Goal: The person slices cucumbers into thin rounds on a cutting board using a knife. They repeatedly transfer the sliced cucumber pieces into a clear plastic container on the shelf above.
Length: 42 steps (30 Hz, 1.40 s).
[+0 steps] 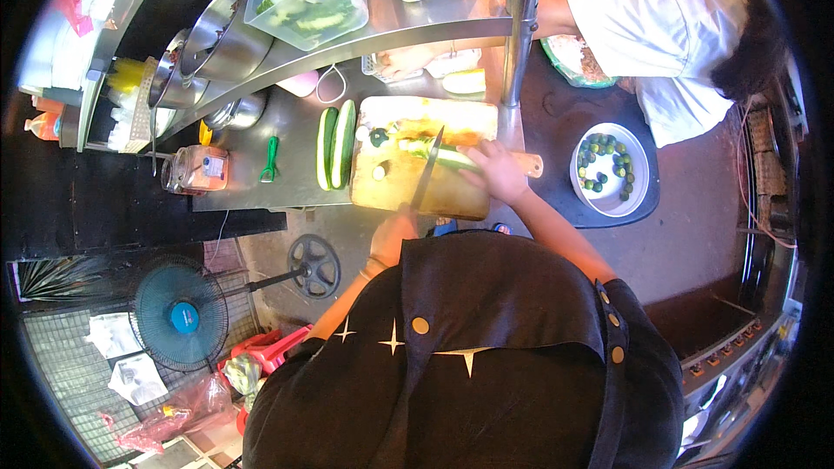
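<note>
My left hand (396,233) grips a kitchen knife (426,173) by its handle; the blade points away from me and lies across a length of green cucumber (450,155). At its other end, my right hand (500,172) holds that cucumber down, fingers closed around it. Beneath both is a wooden cutting board (462,198) with its handle to the right. Small cut pieces and a dark green round bit (378,136) lie on the board's left part. Beside the board's left edge rest two long cucumbers (334,146), side by side.
Left of the cucumbers lie a green peeler (270,160) and a clear jar (200,168). Plastic tubs (323,22) and metal bowls (233,43) stand on a shelf above. To the right, a white bowl (577,175) holds small green citrus; a person (660,26) reaches in behind the board.
</note>
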Each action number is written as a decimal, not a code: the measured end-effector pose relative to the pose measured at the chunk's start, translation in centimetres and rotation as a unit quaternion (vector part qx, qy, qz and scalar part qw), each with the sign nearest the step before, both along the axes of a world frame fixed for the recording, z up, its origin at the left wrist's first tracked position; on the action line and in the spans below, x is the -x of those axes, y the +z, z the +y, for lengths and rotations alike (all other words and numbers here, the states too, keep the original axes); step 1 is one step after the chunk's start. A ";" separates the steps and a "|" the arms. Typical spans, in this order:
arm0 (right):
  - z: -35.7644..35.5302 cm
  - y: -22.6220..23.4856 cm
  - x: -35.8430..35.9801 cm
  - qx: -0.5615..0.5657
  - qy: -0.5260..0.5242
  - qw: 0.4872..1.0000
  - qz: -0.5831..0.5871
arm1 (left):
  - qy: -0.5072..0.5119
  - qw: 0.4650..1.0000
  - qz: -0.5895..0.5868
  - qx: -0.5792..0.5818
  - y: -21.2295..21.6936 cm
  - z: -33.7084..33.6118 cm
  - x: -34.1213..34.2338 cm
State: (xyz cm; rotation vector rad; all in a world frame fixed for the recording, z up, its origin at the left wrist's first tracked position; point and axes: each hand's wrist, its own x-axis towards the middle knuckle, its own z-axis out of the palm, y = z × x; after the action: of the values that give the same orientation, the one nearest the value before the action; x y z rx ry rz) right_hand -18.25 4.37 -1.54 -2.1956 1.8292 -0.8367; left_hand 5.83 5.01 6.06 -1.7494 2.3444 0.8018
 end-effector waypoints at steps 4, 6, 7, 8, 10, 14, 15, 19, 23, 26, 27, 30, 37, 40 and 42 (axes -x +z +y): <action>0.0 0.1 -0.1 -0.002 0.003 1.000 -0.002 | 0.005 1.000 -0.023 -0.016 -0.3 0.4 -0.1; 0.1 0.1 -0.1 0.000 0.000 1.000 -0.001 | 0.008 0.999 -0.028 -0.022 -0.3 0.5 0.0; 0.1 0.1 0.0 0.001 -0.001 1.000 0.000 | 0.010 0.999 -0.027 -0.025 0.1 0.5 0.1; 0.1 0.1 0.0 0.000 -0.002 1.000 -0.002 | 0.012 0.999 -0.027 -0.028 0.2 0.5 0.3; 0.2 0.1 -0.1 -0.003 -0.002 1.000 -0.003 | 0.019 0.999 -0.026 -0.030 -0.5 0.6 0.3; 0.0 -0.1 -0.1 0.003 -0.006 1.000 0.000 | 0.006 0.999 -0.029 -0.046 -1.4 -0.6 1.8; 0.0 -0.1 -0.1 0.008 -0.004 1.000 0.006 | 0.016 0.998 -0.031 -0.045 -2.5 -0.8 2.2; 0.0 -0.1 -0.2 0.006 0.001 1.000 0.010 | 0.007 0.997 -0.052 -0.053 -4.4 -2.2 3.1; -0.1 0.2 0.1 0.008 -0.002 1.000 0.007 | 0.041 0.998 -0.034 -0.036 -1.5 -2.3 3.1; 0.1 0.3 -0.2 0.000 -0.010 1.000 0.007 | 0.024 0.999 0.017 0.037 -1.7 -1.2 2.1; 0.0 0.4 -0.1 -0.009 -0.009 1.000 0.006 | 0.020 0.998 0.030 0.047 -2.0 -1.1 1.9; 0.0 0.4 -0.3 -0.014 -0.010 1.000 0.004 | 0.011 0.997 0.040 0.061 -2.7 -0.9 1.9; 0.2 0.3 -0.1 -0.021 -0.014 1.000 0.006 | 0.011 0.999 0.009 0.045 -2.9 -0.9 2.6; 0.1 0.5 0.0 -0.016 -0.017 0.999 0.022 | 0.017 1.000 -0.011 0.020 -3.1 -1.4 2.9; 0.0 0.0 -0.1 -0.002 -0.012 1.000 0.024 | 0.011 1.000 -0.022 0.006 -3.4 -1.9 3.7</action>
State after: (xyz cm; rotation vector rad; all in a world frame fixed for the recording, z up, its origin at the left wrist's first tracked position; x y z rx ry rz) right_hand -18.12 4.37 -1.52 -2.2135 1.8811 -0.7908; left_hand 2.16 3.14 2.68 -1.7828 2.3095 0.7471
